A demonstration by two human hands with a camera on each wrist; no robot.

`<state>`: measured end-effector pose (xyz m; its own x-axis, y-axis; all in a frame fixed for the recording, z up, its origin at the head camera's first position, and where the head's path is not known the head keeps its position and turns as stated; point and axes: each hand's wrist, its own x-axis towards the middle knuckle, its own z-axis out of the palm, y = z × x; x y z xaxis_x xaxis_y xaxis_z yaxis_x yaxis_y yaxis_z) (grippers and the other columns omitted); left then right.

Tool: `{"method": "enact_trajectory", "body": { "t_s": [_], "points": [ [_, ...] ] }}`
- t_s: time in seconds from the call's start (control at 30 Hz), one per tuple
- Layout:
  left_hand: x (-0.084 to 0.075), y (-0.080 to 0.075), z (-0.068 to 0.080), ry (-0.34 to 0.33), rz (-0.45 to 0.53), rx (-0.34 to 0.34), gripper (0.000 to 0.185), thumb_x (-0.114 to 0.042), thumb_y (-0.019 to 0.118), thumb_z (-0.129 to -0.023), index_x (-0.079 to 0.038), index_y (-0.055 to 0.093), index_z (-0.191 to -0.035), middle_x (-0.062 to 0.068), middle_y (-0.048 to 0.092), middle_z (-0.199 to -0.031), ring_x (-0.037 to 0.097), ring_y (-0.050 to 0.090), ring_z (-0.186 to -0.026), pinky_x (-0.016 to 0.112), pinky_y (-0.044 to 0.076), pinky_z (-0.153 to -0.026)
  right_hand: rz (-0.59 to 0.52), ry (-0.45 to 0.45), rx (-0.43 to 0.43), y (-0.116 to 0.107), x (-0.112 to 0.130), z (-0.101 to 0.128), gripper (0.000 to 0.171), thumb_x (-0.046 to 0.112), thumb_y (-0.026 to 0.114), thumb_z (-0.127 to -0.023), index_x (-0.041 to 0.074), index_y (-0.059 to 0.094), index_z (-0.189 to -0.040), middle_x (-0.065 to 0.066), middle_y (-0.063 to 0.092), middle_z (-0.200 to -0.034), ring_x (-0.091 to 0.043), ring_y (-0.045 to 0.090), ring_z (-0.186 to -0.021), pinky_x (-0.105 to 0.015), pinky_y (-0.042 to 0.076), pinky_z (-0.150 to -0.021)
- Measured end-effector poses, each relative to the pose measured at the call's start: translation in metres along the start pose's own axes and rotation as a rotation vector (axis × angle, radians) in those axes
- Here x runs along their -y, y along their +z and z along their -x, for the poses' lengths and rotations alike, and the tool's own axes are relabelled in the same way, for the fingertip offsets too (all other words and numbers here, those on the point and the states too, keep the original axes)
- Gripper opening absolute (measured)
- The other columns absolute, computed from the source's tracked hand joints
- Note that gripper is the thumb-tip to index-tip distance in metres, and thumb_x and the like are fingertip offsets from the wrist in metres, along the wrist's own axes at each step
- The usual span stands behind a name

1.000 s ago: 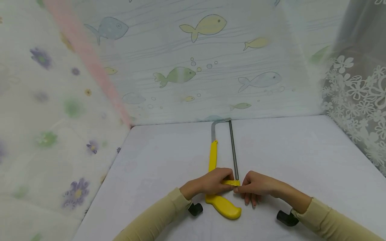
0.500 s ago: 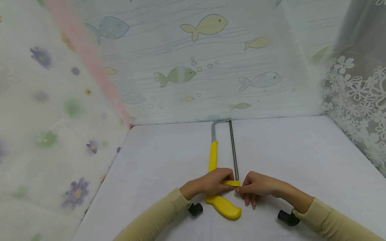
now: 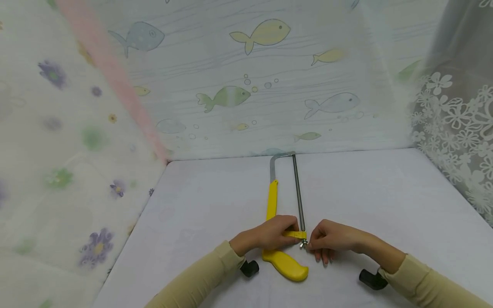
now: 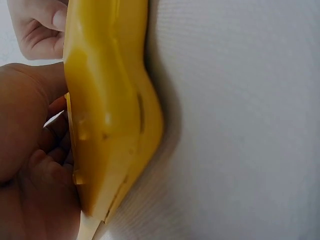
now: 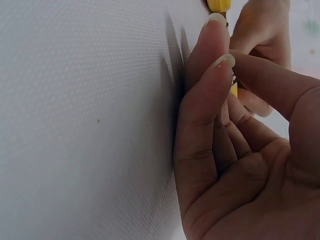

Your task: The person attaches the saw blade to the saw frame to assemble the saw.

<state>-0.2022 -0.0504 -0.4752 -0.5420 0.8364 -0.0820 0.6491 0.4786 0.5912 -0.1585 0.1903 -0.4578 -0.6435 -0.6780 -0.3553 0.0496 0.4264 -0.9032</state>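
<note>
A hacksaw (image 3: 286, 263) with a yellow handle and frame lies on the table, its grey blade (image 3: 298, 192) on the right side pointing away. My left hand (image 3: 271, 231) reaches across the frame and grips the yellow arm at the near end of the blade. From that end sticks a small metal wing nut (image 3: 303, 244). Just right of it is my right hand (image 3: 333, 235), thumb and forefinger tips at the nut's edge, the other fingers hanging loosely bent. In the left wrist view the yellow handle (image 4: 110, 100) hides part of the left fingers.
The white-covered table (image 3: 208, 192) reaches back to a fish-patterned curtain (image 3: 231, 85), close behind the saw's far end. A floral sheet (image 3: 77, 171) hangs at the left, lace (image 3: 470, 115) at the right. Black wrist camera parts (image 3: 372, 279) jut beneath both sleeves.
The right hand has drawn slightly to the right, and the wing nut its fingertips covered before now shows. The left hand and the hacksaw stay in place.
</note>
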Motion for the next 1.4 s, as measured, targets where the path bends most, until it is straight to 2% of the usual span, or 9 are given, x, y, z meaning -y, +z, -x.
{"method": "enact_trajectory", "body": {
  "t_s": [0.4,0.77,1.4],
  "points": [
    [0.0003,-0.0005,0.0,-0.008,-0.001,-0.001,0.014,-0.025,0.068,-0.101,-0.016,0.06,-0.105,-0.011,0.058,-0.094,0.002,0.05,-0.084,0.015,0.044,-0.078,0.019,-0.033,-0.012,0.001,0.0009,-0.0004,0.017,0.011,0.067,-0.098,-0.002,0.071,-0.088,-0.007,0.065,-0.067,-0.013,0.059,-0.053,-0.022,0.046,-0.049],
    [-0.0009,-0.0014,-0.0004,-0.002,0.004,0.006,0.013,-0.023,0.068,-0.1,-0.015,0.06,-0.106,-0.01,0.06,-0.095,0.003,0.052,-0.085,0.014,0.045,-0.081,0.042,0.016,-0.032,0.0054,0.0077,-0.004,0.038,0.029,0.069,-0.098,-0.001,0.073,-0.077,-0.01,0.068,-0.065,-0.012,0.058,-0.048,-0.022,0.041,-0.046],
    [-0.0025,-0.0021,0.0001,-0.008,0.005,0.009,0.014,-0.024,0.069,-0.1,-0.015,0.06,-0.106,-0.01,0.059,-0.094,0.003,0.051,-0.084,0.015,0.045,-0.079,0.045,0.042,-0.067,0.0059,0.0092,-0.0016,0.037,0.028,0.067,-0.1,-0.002,0.073,-0.077,-0.01,0.068,-0.065,-0.012,0.058,-0.048,-0.022,0.042,-0.046]
  ]
}}
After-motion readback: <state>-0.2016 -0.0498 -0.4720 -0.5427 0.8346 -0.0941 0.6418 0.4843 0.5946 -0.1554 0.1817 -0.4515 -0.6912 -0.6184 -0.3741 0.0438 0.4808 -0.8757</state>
